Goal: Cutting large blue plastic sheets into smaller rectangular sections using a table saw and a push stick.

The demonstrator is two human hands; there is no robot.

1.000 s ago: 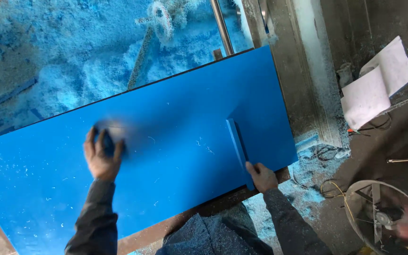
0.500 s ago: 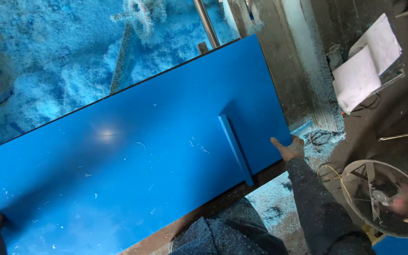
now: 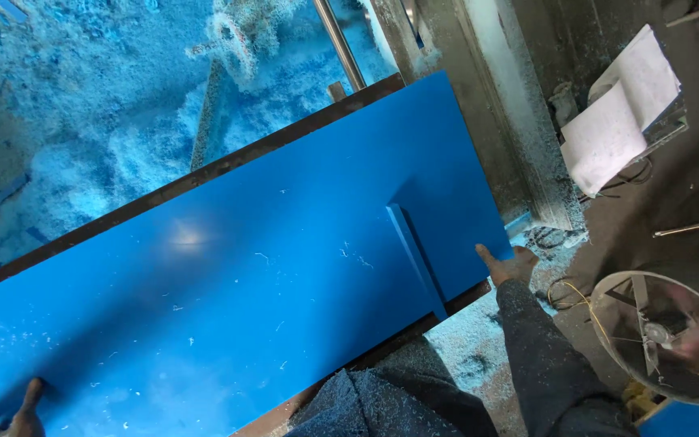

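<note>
A workshop is shown: blue shavings are heaped at 11 o'clock, a caged fan stands at 4 o'clock, dusty metal framing is seen at 1 o'clock

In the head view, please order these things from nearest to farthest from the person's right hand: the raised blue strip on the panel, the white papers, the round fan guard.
From the right hand, at the blue panel's right edge:
1. Raised blue strip, just left of the hand, on the panel.
2. Round fan guard, lower right, on the floor.
3. White papers, upper right, farthest.
</note>
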